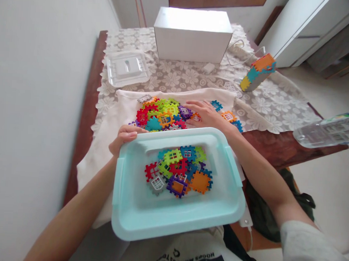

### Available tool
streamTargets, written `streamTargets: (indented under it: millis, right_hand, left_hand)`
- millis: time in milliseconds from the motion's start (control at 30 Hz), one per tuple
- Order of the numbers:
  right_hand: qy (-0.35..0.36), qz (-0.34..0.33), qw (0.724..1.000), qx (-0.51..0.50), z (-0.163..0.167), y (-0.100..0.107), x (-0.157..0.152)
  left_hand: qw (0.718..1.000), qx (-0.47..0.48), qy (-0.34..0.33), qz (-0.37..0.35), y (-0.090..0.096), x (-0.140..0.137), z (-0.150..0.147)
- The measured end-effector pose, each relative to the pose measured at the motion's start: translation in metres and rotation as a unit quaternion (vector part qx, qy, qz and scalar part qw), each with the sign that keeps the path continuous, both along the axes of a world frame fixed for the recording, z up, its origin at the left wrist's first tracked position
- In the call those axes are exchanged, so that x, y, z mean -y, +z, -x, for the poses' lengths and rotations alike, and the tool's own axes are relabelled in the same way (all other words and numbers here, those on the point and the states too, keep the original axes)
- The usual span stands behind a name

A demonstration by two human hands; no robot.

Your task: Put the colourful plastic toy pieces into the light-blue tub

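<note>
A light teal plastic bin (136, 218) is tilted toward me, its far left corner in the grip of my left hand (126, 137). Inside the bin lies a small heap of colourful interlocking plastic tiles (178, 166), several with window-shaped inserts. Beyond its far rim, a larger pile of the same tiles (163, 112) rests on a white cloth (103, 142). My right hand (205, 112) reaches past the rim, palm down with fingers stretched out, at the right side of that pile. A few loose tiles (229, 116) lie to the right of this hand.
A white box (193, 43) stands at the table's back, with a clear lid (128, 68) to its left. At the right is a built block of tiles (257, 72). A plastic bottle (331, 128) juts in near the table's right edge. A wall (41, 79) borders the left.
</note>
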State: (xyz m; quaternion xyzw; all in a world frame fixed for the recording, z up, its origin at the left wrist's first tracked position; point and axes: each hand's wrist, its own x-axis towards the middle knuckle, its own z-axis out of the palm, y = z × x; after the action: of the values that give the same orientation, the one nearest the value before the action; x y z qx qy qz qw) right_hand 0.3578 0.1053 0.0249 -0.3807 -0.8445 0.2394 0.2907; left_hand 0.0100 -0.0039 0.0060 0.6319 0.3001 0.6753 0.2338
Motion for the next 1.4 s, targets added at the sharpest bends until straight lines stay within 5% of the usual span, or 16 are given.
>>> streamTargets:
  millis: [200, 400, 533, 733, 867, 1167, 1400]
  right_hand:
    - [-0.033, -0.042, 0.998, 0.021, -0.004, -0.005, -0.007]
    - [-0.094, 0.026, 0.973, -0.210, -0.006, 0.006, -0.013]
    - [0.000, 0.140, 0.921, -0.364, -0.009, 0.022, -0.004]
    - [0.159, 0.237, 0.915, -0.284, -0.009, 0.045, 0.014]
    - [0.160, 0.226, 0.920, -0.276, -0.006, 0.045, 0.013]
    - [-0.064, 0.027, 0.987, -0.146, -0.002, 0.024, 0.001]
    - [-0.027, 0.081, 0.973, -0.216, -0.014, 0.029, -0.002]
  left_hand:
    - [1.000, -0.007, -0.004, -0.017, 0.003, -0.003, 0.001]
    - [0.999, -0.014, 0.015, -0.047, 0.003, -0.005, 0.000]
    - [0.998, -0.012, 0.018, -0.057, 0.000, -0.005, -0.002]
    - [0.998, -0.035, 0.012, -0.058, 0.000, -0.006, 0.002]
    - [0.996, -0.041, 0.006, -0.076, 0.001, -0.007, 0.001]
    - [0.999, -0.007, 0.002, -0.034, 0.005, -0.004, -0.003]
    - [1.000, 0.003, -0.009, -0.025, -0.002, -0.002, 0.001]
